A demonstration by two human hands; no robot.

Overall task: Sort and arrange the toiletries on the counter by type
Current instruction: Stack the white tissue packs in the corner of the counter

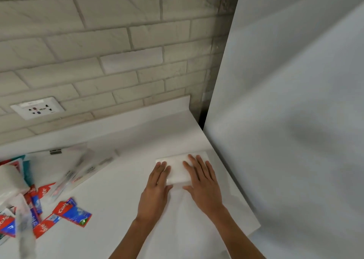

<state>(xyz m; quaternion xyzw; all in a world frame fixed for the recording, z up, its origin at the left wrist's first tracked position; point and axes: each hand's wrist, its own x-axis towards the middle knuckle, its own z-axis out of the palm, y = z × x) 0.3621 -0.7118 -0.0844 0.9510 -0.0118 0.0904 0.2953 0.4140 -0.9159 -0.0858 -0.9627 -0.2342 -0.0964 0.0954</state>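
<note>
A white flat pack (178,168) lies on the white counter (110,203) near its right end, close to a grey panel (285,101). The left hand (157,185) and right hand (202,181) rest flat on it, fingers extended, neither curled around it. Well apart at far left sits a heap of red-and-blue toothpaste sachets (71,212), clear packets (82,170) and a white pack (9,180).
</note>
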